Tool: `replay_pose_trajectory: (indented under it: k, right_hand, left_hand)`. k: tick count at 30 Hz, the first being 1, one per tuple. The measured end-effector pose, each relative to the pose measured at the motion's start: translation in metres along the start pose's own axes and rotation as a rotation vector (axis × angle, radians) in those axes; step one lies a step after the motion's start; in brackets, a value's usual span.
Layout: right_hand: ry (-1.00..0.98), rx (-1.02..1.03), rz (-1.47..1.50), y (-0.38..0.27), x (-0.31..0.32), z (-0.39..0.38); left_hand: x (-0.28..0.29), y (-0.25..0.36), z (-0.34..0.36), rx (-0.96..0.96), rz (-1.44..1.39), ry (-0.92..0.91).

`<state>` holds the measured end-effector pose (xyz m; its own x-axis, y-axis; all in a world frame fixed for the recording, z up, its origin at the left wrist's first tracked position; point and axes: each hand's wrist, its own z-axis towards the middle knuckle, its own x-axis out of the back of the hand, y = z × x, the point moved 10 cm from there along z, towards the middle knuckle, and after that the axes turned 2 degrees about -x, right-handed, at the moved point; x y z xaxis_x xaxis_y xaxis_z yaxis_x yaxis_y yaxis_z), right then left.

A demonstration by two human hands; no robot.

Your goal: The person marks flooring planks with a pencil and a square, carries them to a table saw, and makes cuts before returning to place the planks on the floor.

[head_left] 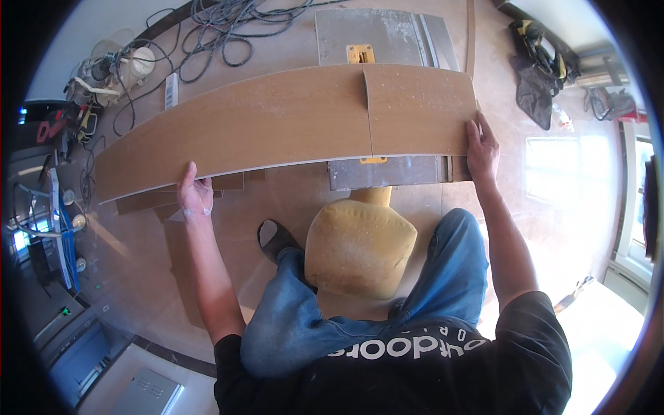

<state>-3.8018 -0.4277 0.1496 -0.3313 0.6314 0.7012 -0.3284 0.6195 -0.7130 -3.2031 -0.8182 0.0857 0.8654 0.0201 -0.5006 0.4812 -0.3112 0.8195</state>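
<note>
A long brown board lies across a grey metal saw table that has a yellow insert in its top. A straight seam runs across the board, setting off a shorter right-hand section; whether the two are fully separate I cannot tell. My left hand grips the near edge toward the left end, thumb on top and fingers underneath. Around the right end of the shorter section my right hand is closed. The board hides the middle of the saw table, and no blade shows.
A dusty yellow rounded block stands between my knees. Behind the board lies a coiled dark cable. More brown board pieces are on the floor at left. A black-and-yellow tool bag sits at far right, and corded tools at far left.
</note>
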Motion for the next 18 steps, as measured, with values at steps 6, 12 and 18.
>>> replay_pose_trajectory:
  k: [6,12,18]
  right_hand:
    - [-0.014,-0.037,0.012,0.0,0.001,-0.009]
    - [0.035,0.002,0.014,-0.002,0.007,-0.016]
    - [0.052,0.024,-0.033,-0.001,0.011,-0.019]
  left_hand:
    - [0.004,0.002,-0.008,-0.018,-0.02,0.013]
    - [0.01,-0.001,-0.012,-0.003,-0.033,0.025]
    - [0.019,-0.002,-0.011,0.021,-0.021,0.038]
